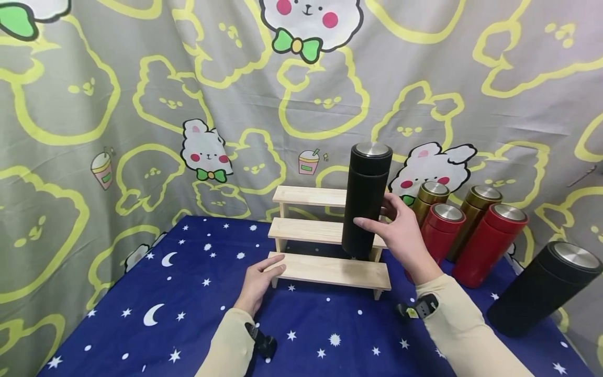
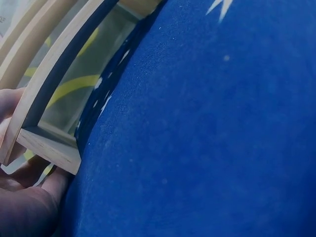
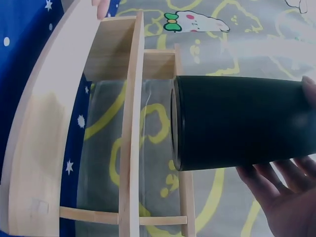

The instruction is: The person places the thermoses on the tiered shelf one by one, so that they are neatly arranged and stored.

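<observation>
My right hand (image 1: 402, 230) grips a black thermos flask (image 1: 365, 204) with a steel-topped lid, thumb on the near side. The flask is held upright in front of the upper steps of a light wooden three-step display rack (image 1: 330, 269). In the right wrist view, the flask's base (image 3: 175, 123) hangs clear of the boards. At the rack's left end, my left hand (image 1: 256, 283) holds the lowest step. The left wrist view has its fingers (image 2: 7, 101) above and below that board's end (image 2: 15, 133).
On the right stand two red flasks (image 1: 490, 246), two gold flasks (image 1: 473, 214) behind them, and another black flask (image 1: 542, 290) nearer me. A blue star-and-moon cloth (image 1: 188, 314) covers the table. A patterned curtain (image 1: 254, 104) hangs close behind the rack.
</observation>
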Tool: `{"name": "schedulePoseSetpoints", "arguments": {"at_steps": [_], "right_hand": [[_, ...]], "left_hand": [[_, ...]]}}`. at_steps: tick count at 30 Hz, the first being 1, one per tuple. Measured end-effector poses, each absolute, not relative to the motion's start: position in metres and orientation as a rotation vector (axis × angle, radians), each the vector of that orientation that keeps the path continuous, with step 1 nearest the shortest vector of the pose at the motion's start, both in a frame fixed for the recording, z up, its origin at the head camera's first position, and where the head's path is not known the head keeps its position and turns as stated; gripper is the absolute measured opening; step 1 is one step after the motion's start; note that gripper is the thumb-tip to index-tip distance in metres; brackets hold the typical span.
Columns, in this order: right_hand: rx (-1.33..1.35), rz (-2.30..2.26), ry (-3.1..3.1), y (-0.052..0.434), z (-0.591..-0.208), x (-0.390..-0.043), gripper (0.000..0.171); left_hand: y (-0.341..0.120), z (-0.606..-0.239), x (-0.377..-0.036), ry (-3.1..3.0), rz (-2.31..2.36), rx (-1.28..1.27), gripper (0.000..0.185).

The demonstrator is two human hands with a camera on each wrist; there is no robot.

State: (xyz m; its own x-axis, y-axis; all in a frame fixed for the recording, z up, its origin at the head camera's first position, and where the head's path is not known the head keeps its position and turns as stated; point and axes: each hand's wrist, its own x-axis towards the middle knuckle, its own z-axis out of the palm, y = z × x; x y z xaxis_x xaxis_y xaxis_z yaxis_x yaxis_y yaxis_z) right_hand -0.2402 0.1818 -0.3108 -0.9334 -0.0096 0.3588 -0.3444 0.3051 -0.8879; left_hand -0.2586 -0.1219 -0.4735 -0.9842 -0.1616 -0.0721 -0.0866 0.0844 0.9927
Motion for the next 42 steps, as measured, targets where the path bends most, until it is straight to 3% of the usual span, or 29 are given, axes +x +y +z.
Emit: {"name": "schedulePoseSetpoints", "arguments": {"at_steps": [42], "right_hand": [[0.518, 1.835, -2.185, 0.121, -0.274, -0.325, 0.070]], "left_hand": [[-0.120, -0.478, -0.257, -2.293, -2.029, 0.252, 0.034]]}}
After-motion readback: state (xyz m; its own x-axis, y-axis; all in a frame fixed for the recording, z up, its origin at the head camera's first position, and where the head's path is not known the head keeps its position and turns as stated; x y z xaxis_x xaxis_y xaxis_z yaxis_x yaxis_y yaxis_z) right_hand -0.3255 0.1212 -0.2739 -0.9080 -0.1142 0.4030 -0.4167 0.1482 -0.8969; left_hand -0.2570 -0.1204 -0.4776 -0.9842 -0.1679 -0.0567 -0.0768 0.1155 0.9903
